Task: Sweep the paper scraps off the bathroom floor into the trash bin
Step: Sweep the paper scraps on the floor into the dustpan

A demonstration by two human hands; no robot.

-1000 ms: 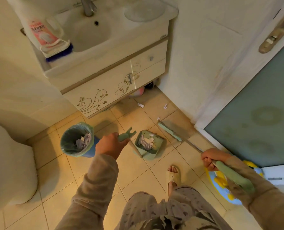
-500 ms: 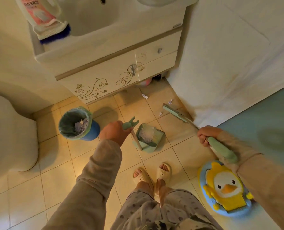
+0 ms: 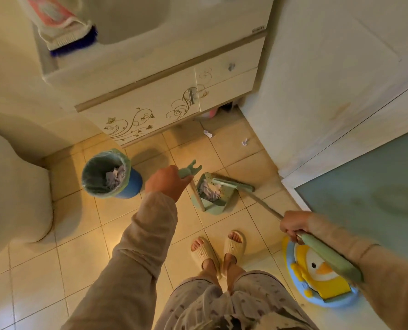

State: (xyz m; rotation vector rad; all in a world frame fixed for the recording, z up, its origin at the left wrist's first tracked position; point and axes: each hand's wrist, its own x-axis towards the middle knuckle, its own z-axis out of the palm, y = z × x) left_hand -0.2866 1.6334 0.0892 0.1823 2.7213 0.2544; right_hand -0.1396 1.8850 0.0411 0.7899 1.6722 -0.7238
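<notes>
Left hand point(image 3: 168, 184) fingers wrap the dustpan point(image 3: 209, 195) handle; right hand point(image 3: 293, 225) fingers grip the broom point(image 3: 234, 185), its head touching the dustpan's mouth

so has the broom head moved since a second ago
Yes. The broom head has swept left, away from the wall corner, and now sits against the dustpan mouth.

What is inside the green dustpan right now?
The dustpan holds a heap of pale paper scraps. The broom head lies across its mouth, hiding that edge; whatever lies beneath the heap is covered.
</notes>
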